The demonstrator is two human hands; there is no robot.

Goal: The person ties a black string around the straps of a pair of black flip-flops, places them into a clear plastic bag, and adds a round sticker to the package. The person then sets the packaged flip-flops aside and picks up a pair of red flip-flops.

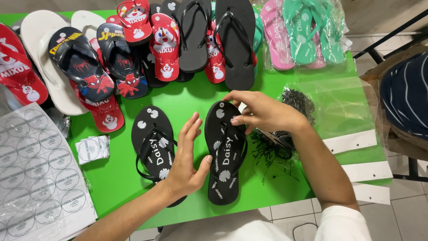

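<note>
— Where did the right-hand black flip-flop (226, 154) lie?

— At the centre of the frame on the green counter (187, 96), its mate, the left-hand black flip-flop (154, 140), just beside it.

— And the hands?

— The right hand (258, 111) pinched its strap near the toe. The left hand (187, 160) was released, fingers straight, its thumb touching the sole's inner edge, between the pair.
</note>
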